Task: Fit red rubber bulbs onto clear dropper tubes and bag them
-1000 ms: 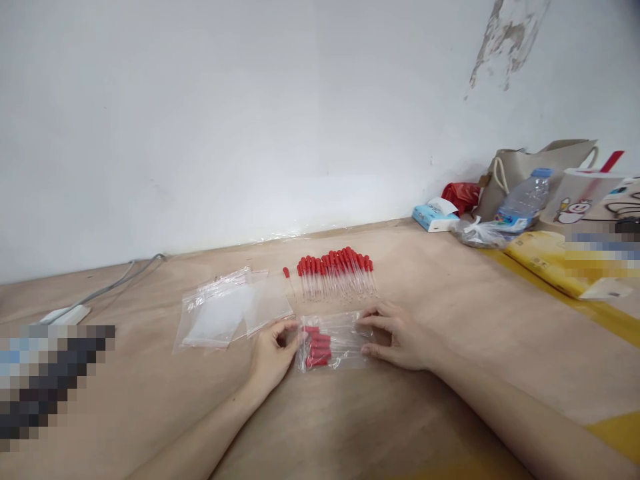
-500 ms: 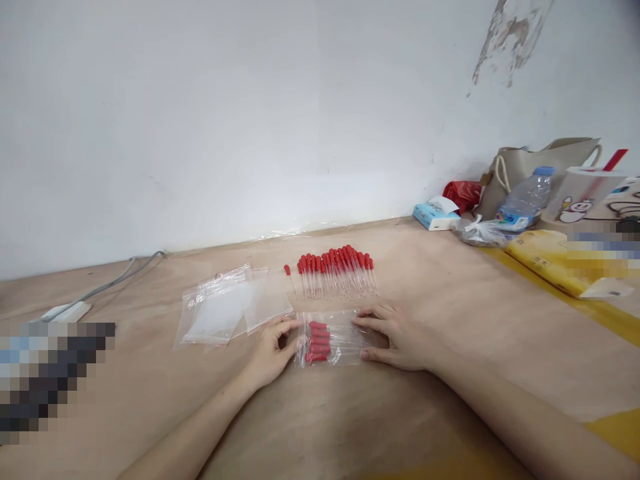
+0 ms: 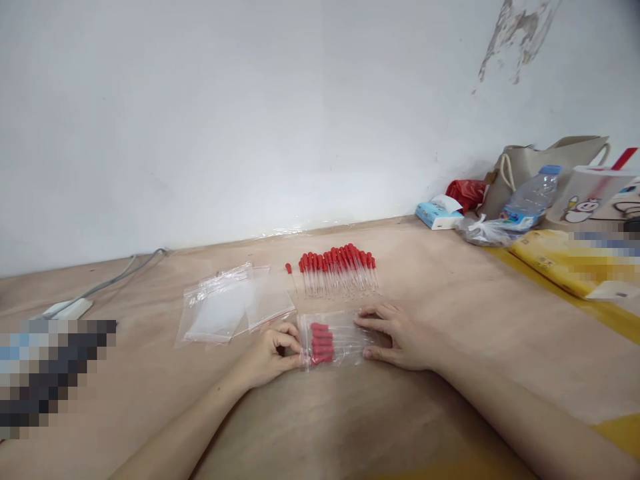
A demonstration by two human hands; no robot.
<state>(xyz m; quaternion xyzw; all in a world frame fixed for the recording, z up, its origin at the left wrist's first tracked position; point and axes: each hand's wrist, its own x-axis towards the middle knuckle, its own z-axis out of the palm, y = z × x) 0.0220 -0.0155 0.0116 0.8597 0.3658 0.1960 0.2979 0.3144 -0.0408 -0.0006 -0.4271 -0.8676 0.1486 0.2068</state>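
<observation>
A clear zip-lock bag point(image 3: 345, 341) lies flat on the table, holding several droppers point(image 3: 322, 343) with red bulbs to the left and clear stems to the right. My left hand point(image 3: 273, 353) pinches the bag's left end, at the zip edge, between thumb and fingertips. At the opposite end, my right hand point(image 3: 400, 337) holds the bag down, its thumb on the near side and fingers on the far side. Just beyond the bag sits a pile of loose red-bulbed droppers point(image 3: 340, 263). One single dropper point(image 3: 289, 269) lies slightly apart at their left.
Flat zip-lock bags point(image 3: 220, 310) overlap on the left. Farther left are a grey cable point(image 3: 115, 277) and a blurred dark object point(image 3: 60, 373). Along the right stand a tissue pack point(image 3: 439, 215), water bottle point(image 3: 533, 197), drink cup point(image 3: 590, 193) and yellow packet point(image 3: 555, 260). A wall closes the back.
My left thumb and fingers have closed together at the bag's left edge. The right hand stays on the bag's other end. The view has shifted slightly.
</observation>
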